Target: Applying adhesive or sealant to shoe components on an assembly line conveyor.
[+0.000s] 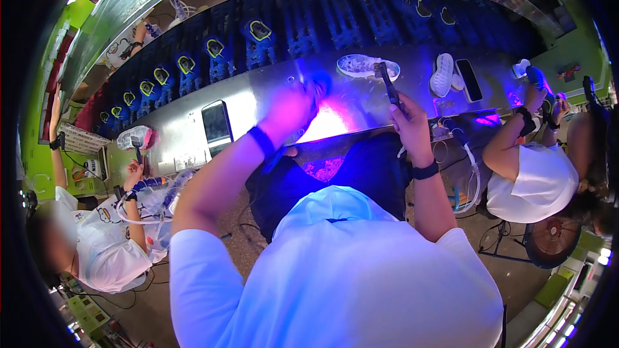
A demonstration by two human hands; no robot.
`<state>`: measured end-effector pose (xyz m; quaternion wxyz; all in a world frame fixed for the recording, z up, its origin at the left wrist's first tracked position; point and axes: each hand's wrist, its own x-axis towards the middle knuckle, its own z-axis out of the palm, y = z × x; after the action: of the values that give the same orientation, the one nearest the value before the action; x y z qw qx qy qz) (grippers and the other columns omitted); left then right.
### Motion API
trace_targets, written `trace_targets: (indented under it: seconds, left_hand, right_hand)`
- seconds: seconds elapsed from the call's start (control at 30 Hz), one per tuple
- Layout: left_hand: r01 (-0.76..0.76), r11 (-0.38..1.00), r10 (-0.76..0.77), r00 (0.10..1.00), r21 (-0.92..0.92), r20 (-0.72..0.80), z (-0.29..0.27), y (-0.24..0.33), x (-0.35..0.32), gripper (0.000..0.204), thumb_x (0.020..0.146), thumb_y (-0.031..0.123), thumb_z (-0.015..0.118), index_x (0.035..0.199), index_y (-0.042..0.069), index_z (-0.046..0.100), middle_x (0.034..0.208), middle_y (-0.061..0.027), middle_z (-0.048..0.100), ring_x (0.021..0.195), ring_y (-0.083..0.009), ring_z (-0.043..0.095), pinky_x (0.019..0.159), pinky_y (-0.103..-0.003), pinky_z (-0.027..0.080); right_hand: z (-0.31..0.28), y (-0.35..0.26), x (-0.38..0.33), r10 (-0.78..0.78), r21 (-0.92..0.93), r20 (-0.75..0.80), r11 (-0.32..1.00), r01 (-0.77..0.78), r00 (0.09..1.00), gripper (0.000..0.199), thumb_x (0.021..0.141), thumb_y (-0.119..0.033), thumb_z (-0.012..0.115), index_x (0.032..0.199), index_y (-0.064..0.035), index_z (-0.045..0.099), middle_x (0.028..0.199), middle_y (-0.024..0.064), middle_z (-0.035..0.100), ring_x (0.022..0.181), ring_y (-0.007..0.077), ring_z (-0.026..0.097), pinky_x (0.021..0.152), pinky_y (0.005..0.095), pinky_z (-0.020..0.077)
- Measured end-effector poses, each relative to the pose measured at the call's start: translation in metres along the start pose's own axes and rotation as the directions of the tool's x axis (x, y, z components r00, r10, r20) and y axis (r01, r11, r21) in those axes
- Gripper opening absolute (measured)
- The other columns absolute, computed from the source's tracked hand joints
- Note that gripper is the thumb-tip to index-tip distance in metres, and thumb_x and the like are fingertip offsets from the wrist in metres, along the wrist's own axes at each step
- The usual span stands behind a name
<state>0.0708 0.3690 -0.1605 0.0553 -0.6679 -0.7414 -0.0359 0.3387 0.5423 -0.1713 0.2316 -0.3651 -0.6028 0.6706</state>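
Note:
My left hand (pixel 288 111), washed in violet light, is closed at the middle of the metal bench beside a dark object I cannot make out. A bright white and pink patch lights the bench just right of it. In my right hand (pixel 411 122) is a brush (pixel 390 87) with a dark handle, held upright with its head at the right end of a white shoe sole (pixel 356 65). That sole lies along the far edge of the bench, apart from my left hand.
Beyond the metal bench (pixel 258 103), a dark conveyor (pixel 335 13) carries several shoe uppers (pixel 215 47) with glowing yellow-green edges. One phone (pixel 216 122) lies left; another phone (pixel 469 80) lies right beside a white sole (pixel 442 75). Co-workers sit left (pixel 106 238) and right (pixel 532 180); the left one brushes a sole (pixel 133 137).

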Motion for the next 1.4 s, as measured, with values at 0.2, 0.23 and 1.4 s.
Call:
trace_targets:
  seconds: [0.2, 0.23, 1.4]
  left_hand:
    - [0.07, 0.955, 0.015, 0.959, -0.289, 0.282, -0.054, 0.034, -0.052, 0.067, 0.091, 0.045, 0.071, 0.141, 0.005, 0.052, 0.11, -0.0173, 0.065, 0.079, -0.0335, 0.072, 0.069, -0.045, 0.058]
    - [0.111, 0.89, -0.064, 0.991, -0.442, 0.12, -0.06, 0.034, -0.055, 0.068, 0.088, 0.039, 0.074, 0.142, 0.005, 0.052, 0.114, -0.0172, 0.064, 0.087, -0.0343, 0.071, 0.075, -0.045, 0.059]
    - [-0.351, 0.893, 0.177, 0.849, -0.282, -0.498, -0.079, 0.041, -0.04, 0.032, 0.09, 0.011, 0.067, 0.122, 0.009, 0.073, 0.132, -0.0133, 0.065, 0.129, -0.0361, 0.061, 0.112, -0.058, 0.048]
  right_hand:
    - [0.005, -0.043, -0.013, -0.012, -0.094, 0.039, 0.995, 0.016, 0.999, 0.036, 0.099, -0.008, 0.068, 0.133, -0.0002, 0.066, 0.081, -0.0009, 0.064, 0.07, 0.0046, 0.057, 0.063, 0.0207, 0.0447]
    - [0.006, -0.046, -0.016, -0.025, -0.078, 0.083, 0.996, 0.032, 0.996, 0.036, 0.098, -0.008, 0.069, 0.133, 0.0001, 0.066, 0.082, -0.0008, 0.065, 0.071, 0.005, 0.057, 0.064, 0.0211, 0.0453]
    - [0.011, -0.069, -0.022, -0.069, -0.13, 0.388, 0.983, 0.129, 0.919, 0.034, 0.095, -0.01, 0.073, 0.128, -0.0008, 0.07, 0.089, 0.0014, 0.068, 0.074, 0.0112, 0.061, 0.071, 0.0273, 0.051]
